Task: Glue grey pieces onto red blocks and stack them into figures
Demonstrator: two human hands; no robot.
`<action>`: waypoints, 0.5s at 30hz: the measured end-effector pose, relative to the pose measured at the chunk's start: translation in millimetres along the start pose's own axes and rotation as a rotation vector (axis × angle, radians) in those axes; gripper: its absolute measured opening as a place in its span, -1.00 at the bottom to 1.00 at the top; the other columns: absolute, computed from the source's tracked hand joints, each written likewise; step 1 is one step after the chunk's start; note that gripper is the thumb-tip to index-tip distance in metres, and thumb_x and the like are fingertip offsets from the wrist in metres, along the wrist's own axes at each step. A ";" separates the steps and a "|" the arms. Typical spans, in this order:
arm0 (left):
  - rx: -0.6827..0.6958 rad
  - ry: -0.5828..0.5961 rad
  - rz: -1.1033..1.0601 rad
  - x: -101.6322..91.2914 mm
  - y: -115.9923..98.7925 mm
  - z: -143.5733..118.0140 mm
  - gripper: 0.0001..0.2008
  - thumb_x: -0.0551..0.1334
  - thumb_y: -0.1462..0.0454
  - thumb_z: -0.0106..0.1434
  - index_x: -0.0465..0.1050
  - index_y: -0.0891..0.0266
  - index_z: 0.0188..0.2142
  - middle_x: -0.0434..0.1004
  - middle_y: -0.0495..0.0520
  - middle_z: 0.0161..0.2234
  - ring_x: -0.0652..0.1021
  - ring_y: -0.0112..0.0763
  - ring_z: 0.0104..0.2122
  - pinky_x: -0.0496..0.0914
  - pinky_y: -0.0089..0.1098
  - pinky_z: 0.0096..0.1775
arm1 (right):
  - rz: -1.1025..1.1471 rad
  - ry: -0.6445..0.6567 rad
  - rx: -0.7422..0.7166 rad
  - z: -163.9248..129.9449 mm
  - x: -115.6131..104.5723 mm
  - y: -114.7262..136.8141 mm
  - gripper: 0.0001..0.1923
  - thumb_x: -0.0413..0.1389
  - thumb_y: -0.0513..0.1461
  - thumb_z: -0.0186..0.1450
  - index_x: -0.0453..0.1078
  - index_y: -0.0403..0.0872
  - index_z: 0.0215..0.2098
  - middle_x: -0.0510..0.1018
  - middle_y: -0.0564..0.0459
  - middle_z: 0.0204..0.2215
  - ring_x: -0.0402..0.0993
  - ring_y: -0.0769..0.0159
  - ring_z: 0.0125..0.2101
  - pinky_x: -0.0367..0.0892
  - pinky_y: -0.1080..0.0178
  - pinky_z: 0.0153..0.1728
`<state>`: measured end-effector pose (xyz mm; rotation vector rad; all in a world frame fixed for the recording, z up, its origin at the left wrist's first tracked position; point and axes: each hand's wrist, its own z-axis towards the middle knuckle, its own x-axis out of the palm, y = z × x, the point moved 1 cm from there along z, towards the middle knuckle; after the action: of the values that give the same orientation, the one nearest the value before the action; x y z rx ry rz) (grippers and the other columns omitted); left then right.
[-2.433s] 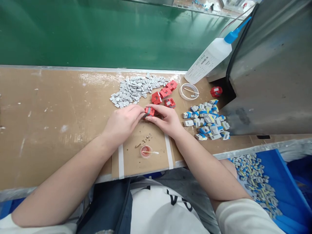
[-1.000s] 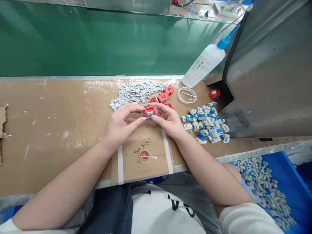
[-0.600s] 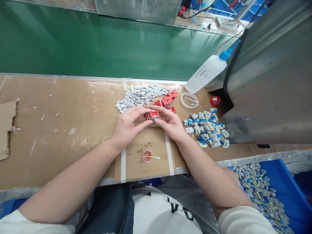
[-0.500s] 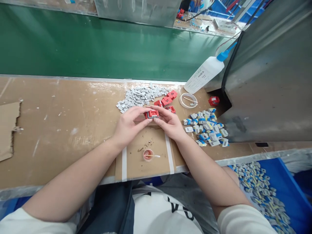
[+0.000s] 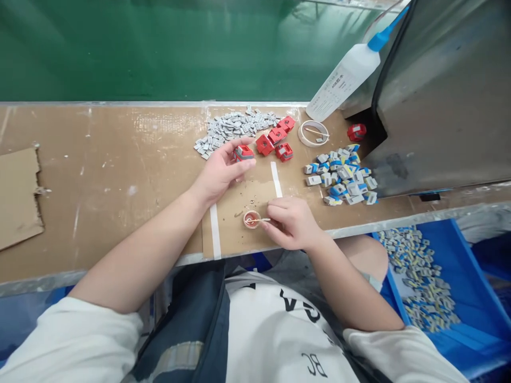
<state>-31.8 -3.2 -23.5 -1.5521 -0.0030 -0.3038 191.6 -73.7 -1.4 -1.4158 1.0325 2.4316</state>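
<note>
Between the fingers and thumb of my left hand [image 5: 222,171] is a red and grey plastic toy part [image 5: 243,153], held above the cardboard. My right hand [image 5: 290,222] pinches the end of a cotton swab [image 5: 261,219], whose other end rests in a small clear cup [image 5: 252,226] of reddish liquid. Several red plastic parts [image 5: 264,144] lie just to the right of my left hand. Behind them spreads a heap of small grey pieces [image 5: 229,127].
A white bottle with a blue nozzle [image 5: 344,80] leans at the back right, near a tape roll [image 5: 302,139]. White, blue and yellow parts [image 5: 345,173] are piled before a metal housing [image 5: 439,106]. A blue bin [image 5: 475,287] stands lower right; torn cardboard [image 5: 18,197] lies left.
My right hand has left the red toy part and come down to the cup, taking hold of the swab. My left hand keeps the part alone. The camera view has tilted downward.
</note>
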 end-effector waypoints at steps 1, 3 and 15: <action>0.035 0.003 0.087 1.1 0.8 -1.1 -0.45 0.50 0.11 0.24 0.49 0.09 0.18 0.59 0.03 -0.18 0.60 -0.36 -0.29 0.53 -0.33 -0.25 | -0.012 -0.010 0.005 0.0 4.0 1.3 -0.61 0.10 -0.18 0.49 0.06 0.01 -0.45 0.22 0.16 -0.56 0.08 0.34 -0.53 -0.01 0.21 -0.43; 0.119 -0.005 0.314 2.8 1.0 -4.0 -0.49 0.48 0.20 0.23 0.50 0.11 0.15 0.60 0.05 -0.10 0.62 -0.29 -0.16 0.56 -0.27 -0.10 | -0.026 -0.030 0.016 1.6 9.1 1.5 -0.61 0.10 -0.22 0.49 0.03 0.02 -0.44 0.21 0.17 -0.56 0.07 0.35 -0.53 -0.03 0.22 -0.43; 0.302 0.079 0.893 4.6 -1.2 -12.5 -0.60 0.42 0.32 0.26 0.62 0.17 0.10 0.60 0.13 0.04 0.64 -0.20 -0.02 0.52 -0.21 0.07 | -0.022 -0.033 0.001 2.5 13.7 -5.9 -0.58 0.08 -0.20 0.56 0.02 0.03 -0.42 0.21 0.19 -0.56 0.10 0.36 -0.52 -0.01 0.23 -0.43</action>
<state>-30.0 -16.4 -21.8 -1.1081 0.6586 0.3333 184.9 -70.6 -14.7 -1.3744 1.0050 2.4301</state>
